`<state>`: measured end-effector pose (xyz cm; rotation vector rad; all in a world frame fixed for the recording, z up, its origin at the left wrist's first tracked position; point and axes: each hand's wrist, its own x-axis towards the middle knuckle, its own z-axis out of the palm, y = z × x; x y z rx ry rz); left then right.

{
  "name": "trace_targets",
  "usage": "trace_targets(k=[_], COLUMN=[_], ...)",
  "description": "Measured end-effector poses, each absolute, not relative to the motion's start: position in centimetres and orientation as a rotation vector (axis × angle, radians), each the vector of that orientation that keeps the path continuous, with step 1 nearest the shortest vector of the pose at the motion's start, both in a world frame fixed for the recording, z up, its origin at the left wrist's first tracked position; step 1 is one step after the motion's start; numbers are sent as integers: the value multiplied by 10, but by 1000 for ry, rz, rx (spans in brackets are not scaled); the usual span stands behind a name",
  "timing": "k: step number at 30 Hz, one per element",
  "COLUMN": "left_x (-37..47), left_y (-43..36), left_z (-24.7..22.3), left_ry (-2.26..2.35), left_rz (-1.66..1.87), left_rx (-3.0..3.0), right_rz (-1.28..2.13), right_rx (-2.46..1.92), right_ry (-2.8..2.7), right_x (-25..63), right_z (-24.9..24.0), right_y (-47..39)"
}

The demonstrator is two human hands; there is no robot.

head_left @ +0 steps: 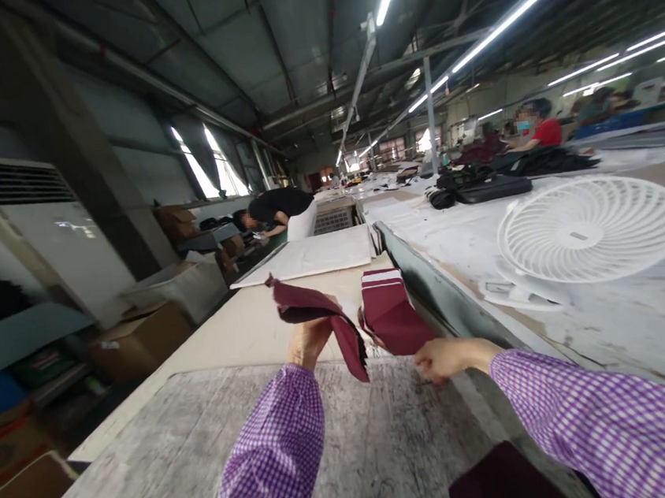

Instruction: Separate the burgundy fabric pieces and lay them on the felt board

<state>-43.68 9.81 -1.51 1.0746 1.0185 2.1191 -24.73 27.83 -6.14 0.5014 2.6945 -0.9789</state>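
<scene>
Over the surface (222,443), maroon cloth (350,348) is held clamped by left hand (310,340) (grip of right hand (448,357) unclear), steadiness seemingly needed next.

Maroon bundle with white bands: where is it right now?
Head view, just right of centre: the maroon bundle lies between the maroon cloth in the left hand and the right hand, which is at its near right corner.

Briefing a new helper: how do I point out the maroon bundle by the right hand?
Left of the white fan, find the right hand. The maroon bundle is just beyond it. Unlike the maroon cloth in the left hand, it has white bands at its far end.
</scene>
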Motion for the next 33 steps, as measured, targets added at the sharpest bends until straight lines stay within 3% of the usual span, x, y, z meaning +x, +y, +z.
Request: trace_targets(k=[8, 13, 19, 33], left_x=[-362, -322, -268, -211], left_y=[39, 16, 0, -42], left_z=[2, -7, -15, -11], left_ry=[1048, 978, 906, 861], left_rz=[2056, 1977, 1921, 1682], left_rx=[918, 832, 798, 928], right_rz=[-619, -1202, -1416, -2130], right_rx=[322, 297, -167, -107], right_ry=[3087, 3035, 3137, 2557], right_x=[-205, -159, -107, -33], right_z=[-26, 21, 75, 84], right_y=[245, 210, 141, 81])
